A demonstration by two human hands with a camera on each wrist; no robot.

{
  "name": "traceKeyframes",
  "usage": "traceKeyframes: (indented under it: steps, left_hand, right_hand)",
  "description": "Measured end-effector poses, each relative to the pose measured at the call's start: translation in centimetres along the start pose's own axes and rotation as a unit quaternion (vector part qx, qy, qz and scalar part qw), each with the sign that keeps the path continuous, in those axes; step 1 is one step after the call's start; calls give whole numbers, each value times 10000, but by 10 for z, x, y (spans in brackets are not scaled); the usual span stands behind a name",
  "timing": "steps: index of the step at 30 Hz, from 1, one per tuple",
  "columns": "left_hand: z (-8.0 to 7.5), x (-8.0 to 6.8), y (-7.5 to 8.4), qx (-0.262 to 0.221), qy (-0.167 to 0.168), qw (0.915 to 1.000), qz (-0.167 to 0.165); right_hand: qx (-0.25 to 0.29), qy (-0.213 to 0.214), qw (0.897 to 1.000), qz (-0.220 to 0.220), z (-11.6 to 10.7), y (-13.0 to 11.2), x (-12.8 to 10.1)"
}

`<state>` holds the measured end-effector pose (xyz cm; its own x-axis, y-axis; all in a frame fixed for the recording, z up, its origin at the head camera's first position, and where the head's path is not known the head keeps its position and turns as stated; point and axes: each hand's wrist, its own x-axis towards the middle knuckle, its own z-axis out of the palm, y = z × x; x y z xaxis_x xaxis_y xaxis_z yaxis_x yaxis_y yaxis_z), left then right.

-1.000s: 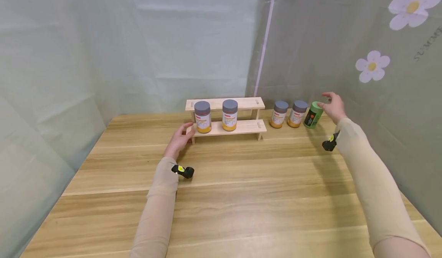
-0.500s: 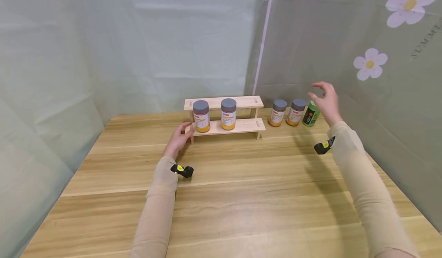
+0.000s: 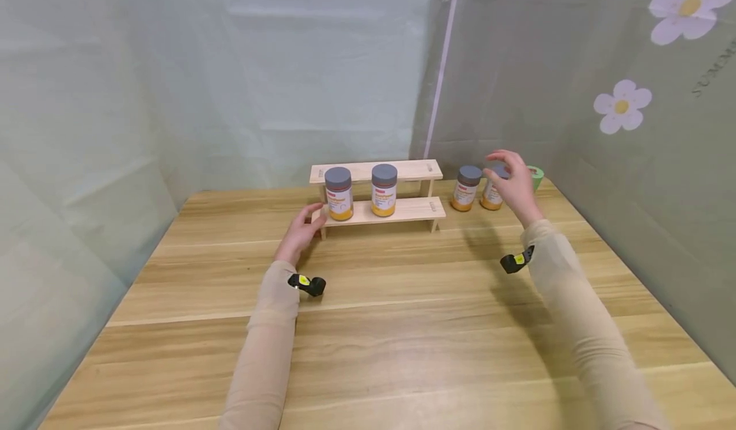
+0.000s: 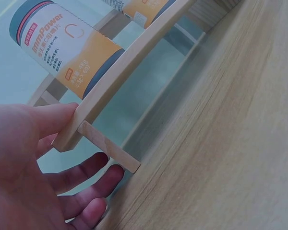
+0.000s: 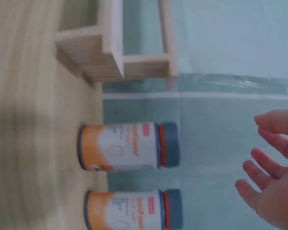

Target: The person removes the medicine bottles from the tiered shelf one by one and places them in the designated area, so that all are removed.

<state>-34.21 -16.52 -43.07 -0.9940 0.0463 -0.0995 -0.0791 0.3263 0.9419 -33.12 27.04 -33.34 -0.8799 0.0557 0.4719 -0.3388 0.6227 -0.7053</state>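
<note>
A two-tier wooden rack (image 3: 411, 209) carries two grey-lidded vitamin bottles on its lower shelf, the left bottle (image 3: 339, 200) and the right bottle (image 3: 384, 197). At the rack's left end, my left hand (image 3: 297, 235) holds the lower board; the left wrist view has the thumb (image 4: 57, 117) against the board and other fingers by the short leg. My right hand (image 3: 516, 190) hovers in the air with nothing in it, fingers apart. Behind it, a matching bottle (image 3: 491, 197) is partly hidden. Another such bottle (image 3: 464, 190) stands just left of that one.
A green-lidded container (image 3: 536, 176) stands at the far right, mostly covered by my right hand. The rack's upper shelf (image 3: 368, 172) is behind the two bottles. Hanging sheets (image 3: 322, 85) enclose the wooden table (image 3: 402, 328) at the back and sides.
My right hand has lifted off the green container's lid and moved left, over the neighbouring grey-lidded bottle. The left hand has stayed at the rack's end.
</note>
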Motion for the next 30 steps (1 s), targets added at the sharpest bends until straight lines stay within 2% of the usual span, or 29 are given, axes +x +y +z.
traceKeyframes:
  steps: [5, 13, 23, 30]
  left_hand:
    - [0, 1, 0, 33, 19, 10000, -22]
    - [1, 1, 0, 20, -8, 10000, -39]
    - [-1, 2, 0, -60, 28, 10000, -62]
    - [0, 2, 0, -61, 25, 10000, -40]
  right_hand:
    - [10, -209, 9997, -133, 20, 3, -7]
    - [91, -582, 9982, -113, 44, 5, -14]
    - [590, -851, 9944, -201, 69, -6, -17]
    - [1182, -1100, 9867, -158, 87, -20, -17]
